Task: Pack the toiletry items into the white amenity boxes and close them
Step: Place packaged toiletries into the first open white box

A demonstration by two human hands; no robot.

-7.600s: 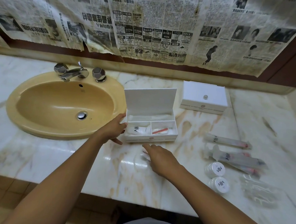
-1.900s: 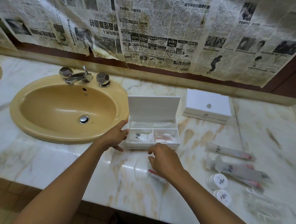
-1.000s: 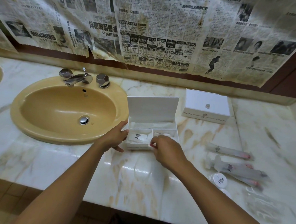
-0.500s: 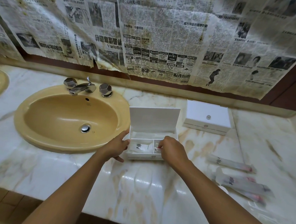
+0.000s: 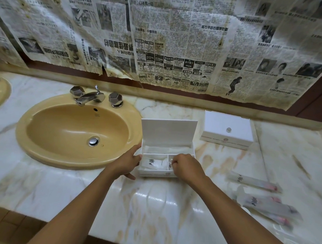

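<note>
Your left hand steadies the open box, your curled right hand hides whatever it holds, while sachets on the worktop and the closed second box await packing.

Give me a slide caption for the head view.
Left hand steadies open box; right hand reaches into its front right compartment.

Soft, dim yellow light fills the room, a bright white shine sits on the glossy marble counter, the long clear toiletry packets look blurry, and straight lines bend near the edges
</note>
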